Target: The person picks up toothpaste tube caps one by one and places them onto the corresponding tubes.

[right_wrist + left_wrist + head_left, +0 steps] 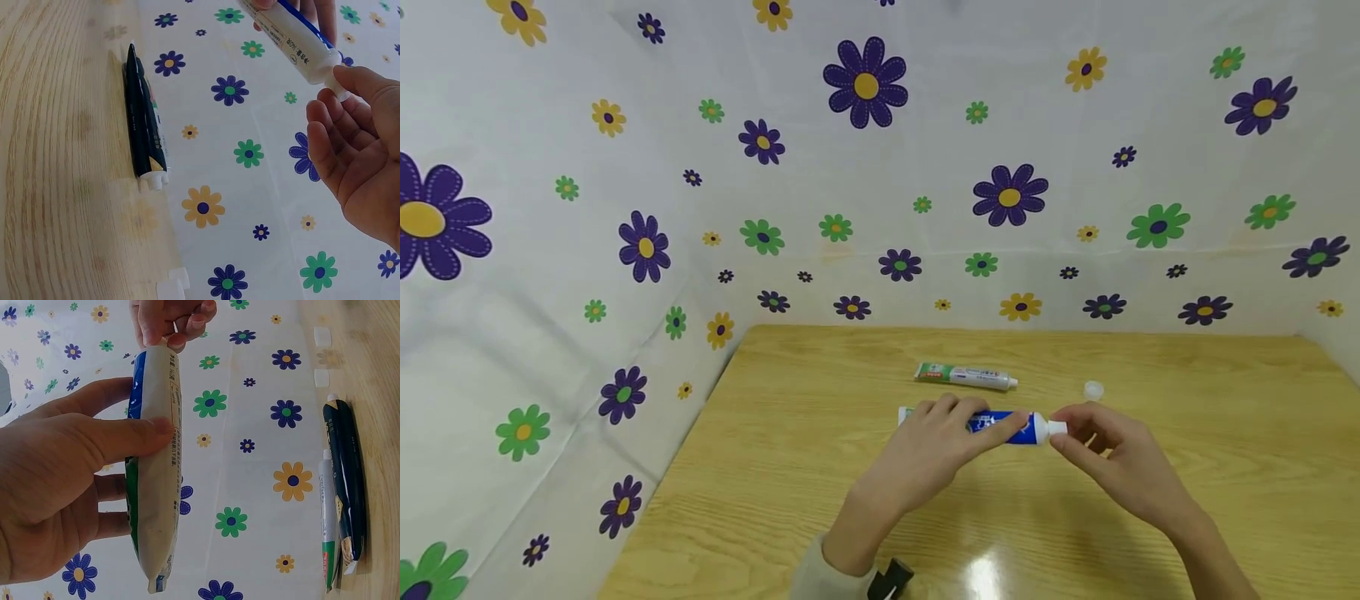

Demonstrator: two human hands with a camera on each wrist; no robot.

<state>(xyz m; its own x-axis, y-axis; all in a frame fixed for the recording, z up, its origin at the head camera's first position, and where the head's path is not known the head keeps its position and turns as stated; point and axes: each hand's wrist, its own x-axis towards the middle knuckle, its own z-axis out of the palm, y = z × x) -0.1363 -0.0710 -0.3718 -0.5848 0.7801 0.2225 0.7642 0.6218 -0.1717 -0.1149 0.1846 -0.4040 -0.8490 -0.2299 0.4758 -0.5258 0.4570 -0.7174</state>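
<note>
A blue and white toothpaste tube lies across my left hand's grip, its white cap end pointing right. In the left wrist view, the left thumb presses the tube's pale printed back, with the fingers behind it. My right hand pinches the white cap between thumb and fingertips; the right wrist view shows these fingertips at the tube's neck end. Just behind the held tube, a green and silver-white toothpaste tube lies on the table.
A black tube lies beside the green and white one in the wrist views, hidden in the head view. Small white caps rest on the wooden table at right. A flower-printed cloth hangs behind and at the left.
</note>
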